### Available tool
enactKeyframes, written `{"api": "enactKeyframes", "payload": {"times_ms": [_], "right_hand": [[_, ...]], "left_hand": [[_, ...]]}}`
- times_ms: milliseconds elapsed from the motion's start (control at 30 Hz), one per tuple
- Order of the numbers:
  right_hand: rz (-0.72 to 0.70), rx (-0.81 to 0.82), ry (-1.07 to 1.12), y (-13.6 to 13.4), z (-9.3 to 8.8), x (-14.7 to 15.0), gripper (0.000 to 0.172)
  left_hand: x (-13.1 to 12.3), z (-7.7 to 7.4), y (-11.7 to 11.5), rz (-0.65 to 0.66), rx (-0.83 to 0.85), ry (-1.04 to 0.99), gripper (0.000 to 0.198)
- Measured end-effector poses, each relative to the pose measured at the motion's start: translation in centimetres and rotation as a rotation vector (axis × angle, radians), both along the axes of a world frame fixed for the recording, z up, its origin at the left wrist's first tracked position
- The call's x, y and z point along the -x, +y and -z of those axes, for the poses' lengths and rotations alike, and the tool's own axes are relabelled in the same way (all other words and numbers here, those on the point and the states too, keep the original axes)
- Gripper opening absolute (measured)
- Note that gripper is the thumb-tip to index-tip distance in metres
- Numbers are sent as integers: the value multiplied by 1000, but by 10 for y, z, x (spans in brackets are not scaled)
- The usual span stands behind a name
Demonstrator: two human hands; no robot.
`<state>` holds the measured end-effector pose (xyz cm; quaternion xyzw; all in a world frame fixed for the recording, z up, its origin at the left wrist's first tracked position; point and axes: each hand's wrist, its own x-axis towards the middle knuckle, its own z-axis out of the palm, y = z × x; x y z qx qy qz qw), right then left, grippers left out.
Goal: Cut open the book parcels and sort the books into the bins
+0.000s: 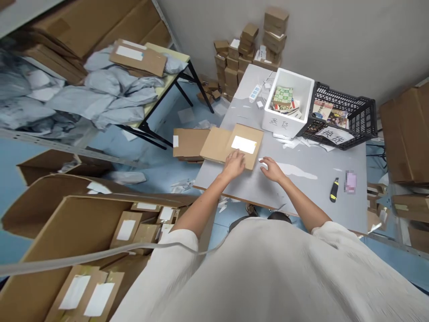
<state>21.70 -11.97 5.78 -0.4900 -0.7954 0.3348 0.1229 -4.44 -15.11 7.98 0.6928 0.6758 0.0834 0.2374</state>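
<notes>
Left grip (236,163) at cardboard package (250,158)

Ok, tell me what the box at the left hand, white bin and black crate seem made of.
Box: likely cardboard, matte and plain brown.
White bin: probably foam, matte, thick walls.
Black crate: apparently plastic, faint sheen, regular lattice sides.

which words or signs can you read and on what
"换货": white paper sign on the black plastic crate.
"货", after an unclear character: white foam box.
Too small or blurred: white label on the brown cardboard package by the left hand, printed book covers, other carton labels.
</notes>
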Motion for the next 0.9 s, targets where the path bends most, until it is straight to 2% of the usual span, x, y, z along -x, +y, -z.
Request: {"api": "enactKeyframes", "payload": {"times_ms": [133,300,633,900], "right_hand": [[1,35,-30,7,6,34,51],[40,67,-76,11,14,53,53],[143,142,-2,11,17,59,42],[289,178,86,-1,13,63,33]], "left_hand": [[30,11,4,-69,15,13,58],[45,24,9,-98,73,-32,77],[48,37,14,-116,98,-47,84],[34,29,1,-112,74,-77,74]]}}
